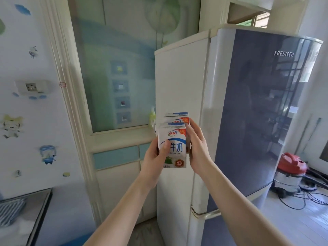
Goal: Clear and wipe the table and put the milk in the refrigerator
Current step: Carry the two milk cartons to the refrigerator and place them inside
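Currently two milk cartons (173,148), one behind the other, sit mid-air at centre. The left grip (152,157) clasps the front one, thumb on its face; the right grip (197,150) presses straight fingers against their 3 o'clock side. The refrigerator (257,103) stands closed at 3 o'clock.

Two milk cartons (173,142) are held upright, one behind the other, in front of a closed refrigerator (257,112); the left hand (154,157) grips the near carton with its thumb across the front; the right hand (197,148) presses the cartons' right side; a red vacuum cleaner (291,173) stands on the floor to the right; a glass-panelled door (113,68) and a wall socket (32,87) lie left.
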